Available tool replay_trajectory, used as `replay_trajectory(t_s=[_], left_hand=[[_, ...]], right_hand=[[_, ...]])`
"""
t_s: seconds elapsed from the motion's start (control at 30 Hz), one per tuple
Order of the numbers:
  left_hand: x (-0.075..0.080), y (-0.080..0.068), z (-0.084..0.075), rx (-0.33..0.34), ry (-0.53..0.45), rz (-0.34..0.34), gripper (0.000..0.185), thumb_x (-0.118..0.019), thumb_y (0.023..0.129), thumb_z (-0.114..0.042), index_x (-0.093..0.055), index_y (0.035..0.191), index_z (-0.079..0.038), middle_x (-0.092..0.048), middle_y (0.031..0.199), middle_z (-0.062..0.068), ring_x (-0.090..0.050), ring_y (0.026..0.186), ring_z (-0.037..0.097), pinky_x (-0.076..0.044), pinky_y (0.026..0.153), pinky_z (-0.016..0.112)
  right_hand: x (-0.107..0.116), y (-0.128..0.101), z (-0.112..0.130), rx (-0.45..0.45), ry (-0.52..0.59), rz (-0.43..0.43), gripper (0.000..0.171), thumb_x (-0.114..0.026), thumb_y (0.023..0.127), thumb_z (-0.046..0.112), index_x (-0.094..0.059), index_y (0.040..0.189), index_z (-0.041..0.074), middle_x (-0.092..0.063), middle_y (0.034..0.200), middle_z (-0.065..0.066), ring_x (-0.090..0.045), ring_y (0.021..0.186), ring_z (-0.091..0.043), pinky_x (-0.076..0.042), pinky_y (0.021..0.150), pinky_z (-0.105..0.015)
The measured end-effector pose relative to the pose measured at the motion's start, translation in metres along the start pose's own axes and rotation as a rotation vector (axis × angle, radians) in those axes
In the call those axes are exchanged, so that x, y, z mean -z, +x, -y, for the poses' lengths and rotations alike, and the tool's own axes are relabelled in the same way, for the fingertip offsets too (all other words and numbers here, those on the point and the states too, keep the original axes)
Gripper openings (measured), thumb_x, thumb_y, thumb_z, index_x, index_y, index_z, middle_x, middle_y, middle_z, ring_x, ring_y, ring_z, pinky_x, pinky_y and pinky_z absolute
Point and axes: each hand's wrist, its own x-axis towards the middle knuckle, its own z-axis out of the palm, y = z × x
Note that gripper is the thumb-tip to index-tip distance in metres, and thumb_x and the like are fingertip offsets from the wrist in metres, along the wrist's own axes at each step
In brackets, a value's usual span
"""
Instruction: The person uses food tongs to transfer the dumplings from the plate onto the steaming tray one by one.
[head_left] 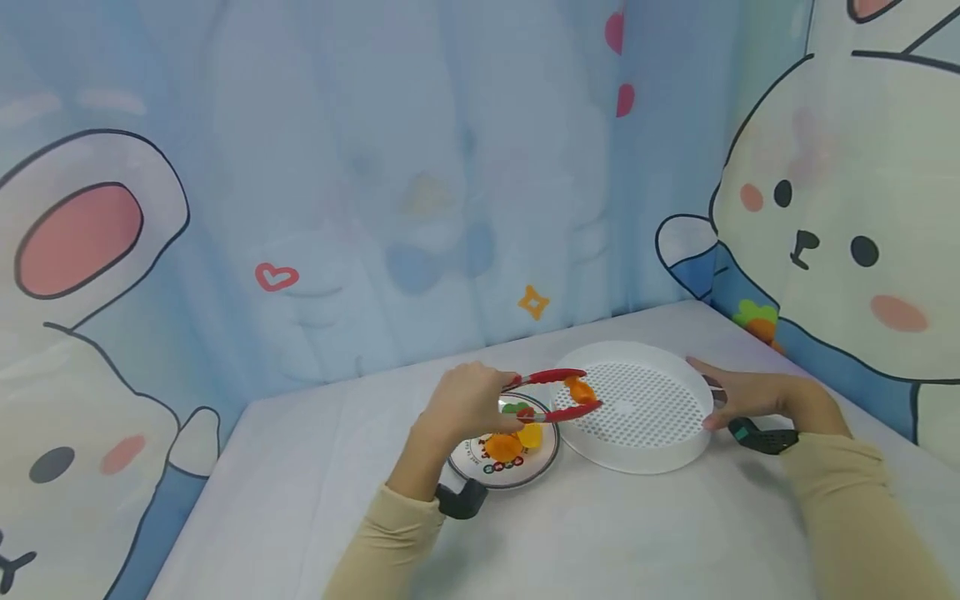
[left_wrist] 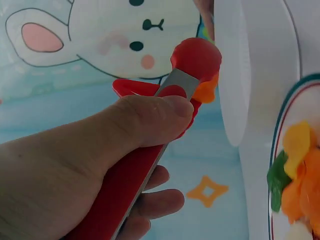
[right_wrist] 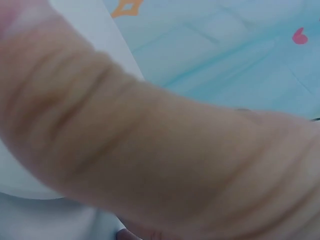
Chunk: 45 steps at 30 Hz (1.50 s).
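Note:
In the head view my left hand point(head_left: 467, 403) grips red tongs with metal edges point(head_left: 555, 377). Between the tong tips sits a small orange piece point(head_left: 580, 390), also visible in the left wrist view behind the red tip point(left_wrist: 197, 57). The tips are over the left part of a round white sieve point(head_left: 645, 408). My right hand point(head_left: 765, 397) holds the sieve's right side, thumb near the front and fingers at the back. In the right wrist view a blurred thumb covers most of the picture. Left of the sieve stands a white plate point(head_left: 471, 467) with a dark rim, partly behind my left hand.
On the plate lie orange pieces point(head_left: 502, 448), a yellow piece point(head_left: 530, 436) and a green piece point(head_left: 516, 408). A white cloth covers the table point(head_left: 322, 492). Behind it hangs a blue curtain point(head_left: 420, 183) with cartoon animals.

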Motion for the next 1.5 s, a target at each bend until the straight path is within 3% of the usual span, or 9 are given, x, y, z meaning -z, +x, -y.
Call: replay_trajectory(t_s=[0.17, 0.4, 0.7, 0.83, 1.07, 1.5], left_hand=[[-0.013, 0.032, -0.032, -0.021, 0.033, 0.000, 0.061, -0.079, 0.070, -0.052, -0.065, 0.123, -0.026, -0.070, 0.089, -0.009, -0.052, 0.070, 0.010, -0.044, 0.061, 0.021], [-0.025, 0.046, -0.054, -0.042, 0.078, 0.008, 0.060, -0.079, 0.069, -0.054, -0.066, 0.121, -0.026, -0.070, 0.102, -0.009, -0.056, 0.078, 0.009, -0.049, 0.068, 0.024], [-0.029, 0.050, -0.056, -0.026, 0.074, 0.023, 0.053, -0.078, 0.070, -0.053, -0.069, 0.115, -0.027, -0.070, 0.097, -0.010, -0.053, 0.077, 0.009, -0.047, 0.065, 0.024], [-0.034, 0.050, -0.055, -0.027, 0.105, 0.044, 0.049, -0.077, 0.071, -0.055, -0.070, 0.110, -0.026, -0.068, 0.092, -0.010, -0.052, 0.073, 0.009, -0.045, 0.061, 0.024], [-0.041, 0.051, -0.052, -0.021, 0.078, 0.070, 0.051, -0.075, 0.072, -0.055, -0.070, 0.112, -0.024, -0.067, 0.091, -0.010, -0.052, 0.073, 0.009, -0.045, 0.060, 0.024], [-0.041, 0.048, -0.053, 0.026, 0.061, 0.088, 0.048, -0.076, 0.071, -0.055, -0.070, 0.104, -0.020, -0.064, 0.084, -0.010, -0.051, 0.070, 0.010, -0.043, 0.058, 0.024]], right_hand=[[0.000, 0.000, 0.003, -0.016, 0.008, 0.016, 0.122, -0.072, 0.078, 0.049, 0.014, 0.148, -0.001, 0.002, 0.149, -0.039, -0.013, 0.132, -0.062, -0.022, 0.098, -0.074], [0.001, 0.000, 0.003, -0.018, -0.005, 0.022, 0.119, -0.072, 0.078, 0.049, 0.010, 0.149, -0.002, 0.001, 0.149, -0.039, -0.017, 0.130, -0.061, -0.026, 0.097, -0.073], [0.013, 0.007, 0.009, -0.042, -0.029, 0.023, 0.118, -0.073, 0.078, 0.045, 0.010, 0.149, 0.000, -0.001, 0.149, -0.039, -0.016, 0.130, -0.061, -0.019, 0.097, -0.076], [0.011, 0.009, 0.011, -0.061, -0.029, 0.045, 0.119, -0.072, 0.079, 0.046, 0.013, 0.148, 0.000, 0.000, 0.149, -0.040, -0.015, 0.131, -0.061, -0.019, 0.098, -0.075], [0.008, 0.004, 0.012, -0.076, -0.045, 0.044, 0.119, -0.071, 0.079, 0.047, 0.013, 0.148, 0.000, -0.001, 0.148, -0.041, -0.017, 0.130, -0.061, -0.019, 0.096, -0.076], [0.007, 0.007, 0.010, -0.016, -0.040, 0.050, 0.119, -0.071, 0.079, 0.048, 0.011, 0.148, -0.002, 0.000, 0.148, -0.041, -0.018, 0.130, -0.062, -0.024, 0.096, -0.074]])
